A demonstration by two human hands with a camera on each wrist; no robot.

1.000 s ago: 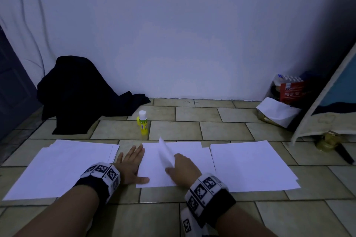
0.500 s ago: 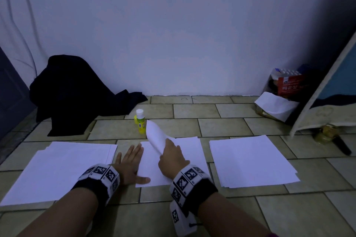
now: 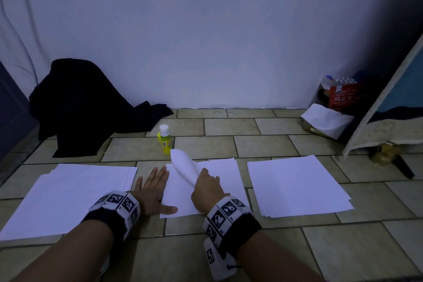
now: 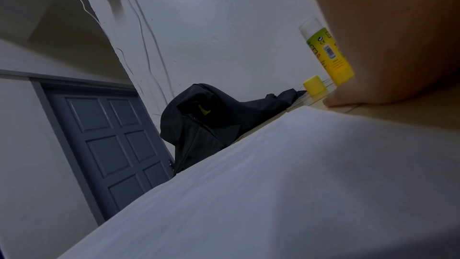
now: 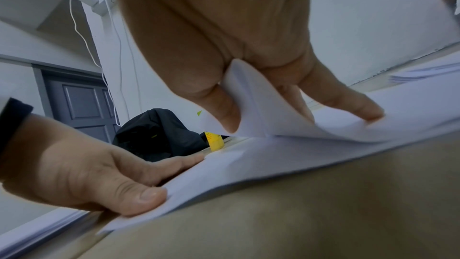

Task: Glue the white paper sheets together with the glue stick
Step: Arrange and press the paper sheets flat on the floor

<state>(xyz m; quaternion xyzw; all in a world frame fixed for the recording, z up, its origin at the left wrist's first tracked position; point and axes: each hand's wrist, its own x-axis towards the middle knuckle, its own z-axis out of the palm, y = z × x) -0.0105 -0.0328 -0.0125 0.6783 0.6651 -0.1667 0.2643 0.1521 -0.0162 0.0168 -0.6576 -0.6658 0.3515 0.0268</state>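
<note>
Right hand (image 3: 207,192) is pinching the curled-up corner of the top sheet (image 3: 183,167) between thumb and fingers (image 5: 343,95), peeling it off the middle paper stack (image 3: 226,174). Left hand (image 3: 152,192) is lying flat, fingers spread, thumb (image 5: 139,198) pressing that stack's near left edge to the tiled floor (image 3: 251,144). Glue stick (image 3: 164,138) is standing upright just beyond the stack, uncapped, yellow cap (image 4: 314,84) sitting beside it. More paper stacks are lying left (image 3: 68,197) and right (image 3: 295,185).
</note>
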